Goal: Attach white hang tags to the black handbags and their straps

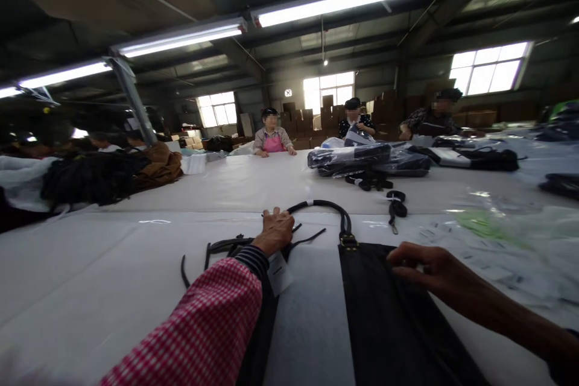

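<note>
A black bag (384,313) lies before me on the table, with a pale grey sheet (312,313) along its middle. Its black looped handle (323,204) arches away from me, fixed at the right by a buckle (349,242). My left hand (274,232) is closed at the handle's left end, its fingertips partly hidden. Below that wrist hangs a white tag (279,273), and loose black straps (226,244) lie to the left. At the bag's upper right edge, my right hand (423,262) has its fingers curled together on the black fabric.
Plastic-wrapped black bags (368,160) lie farther back, near a coiled strap with a metal hook (397,208). Clear plastic packets (497,253) spread at the right. Dark and brown items (158,166) pile up at the left. Several people sit across the table (235,184).
</note>
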